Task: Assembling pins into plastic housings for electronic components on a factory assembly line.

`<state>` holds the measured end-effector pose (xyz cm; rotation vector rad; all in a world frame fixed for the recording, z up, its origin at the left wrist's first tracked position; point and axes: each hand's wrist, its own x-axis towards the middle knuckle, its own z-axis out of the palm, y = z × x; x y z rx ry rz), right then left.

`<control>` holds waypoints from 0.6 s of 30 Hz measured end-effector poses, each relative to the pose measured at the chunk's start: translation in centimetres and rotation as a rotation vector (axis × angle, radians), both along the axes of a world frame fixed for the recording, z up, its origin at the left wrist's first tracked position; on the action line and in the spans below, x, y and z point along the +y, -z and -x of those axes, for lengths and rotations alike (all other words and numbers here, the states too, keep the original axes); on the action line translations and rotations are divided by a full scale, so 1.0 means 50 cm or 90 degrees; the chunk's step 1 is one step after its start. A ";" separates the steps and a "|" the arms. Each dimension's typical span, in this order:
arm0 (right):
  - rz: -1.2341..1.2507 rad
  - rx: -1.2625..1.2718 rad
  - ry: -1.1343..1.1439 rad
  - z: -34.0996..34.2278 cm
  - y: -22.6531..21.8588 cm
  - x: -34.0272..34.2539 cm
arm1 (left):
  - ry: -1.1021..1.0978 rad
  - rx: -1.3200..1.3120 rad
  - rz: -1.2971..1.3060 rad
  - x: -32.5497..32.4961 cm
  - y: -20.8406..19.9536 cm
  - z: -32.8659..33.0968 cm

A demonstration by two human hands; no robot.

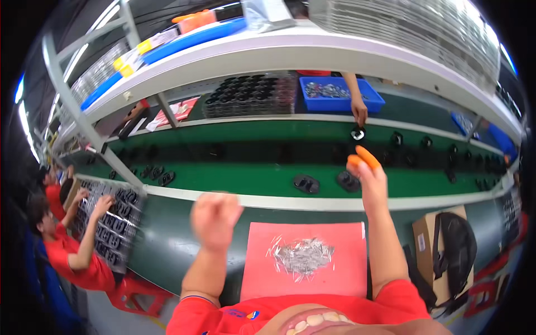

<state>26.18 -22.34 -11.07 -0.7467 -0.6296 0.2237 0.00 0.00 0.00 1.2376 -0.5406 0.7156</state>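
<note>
My left hand (215,219) is raised over the near bench edge, left of a red sheet (262,285). Its fingers look curled, but motion smears them. My right hand (373,180) reaches toward the green conveyor belt (251,177), with orange finger covers (367,157) on its fingertips. Those fingers are stretched out, and nothing shows between them. Just left of that hand, a black oval part (349,181) lies on the belt, with a similar black part (306,183) farther left. A loose pile of thin silvery pieces (304,258) rests on the red sheet.
Across the belt, another person's hand (359,110) touches a small black part (358,133), beside a blue bin (371,99). Stacked trays of black parts (248,97) stand there too. A shelf (268,54) spans above. A cardboard box (427,251) and black bag (456,248) sit right; co-workers (84,254) work left.
</note>
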 end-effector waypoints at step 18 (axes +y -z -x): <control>0.916 -0.473 0.482 -0.150 0.275 -0.274 | -0.387 0.307 -0.643 -0.139 0.484 -0.465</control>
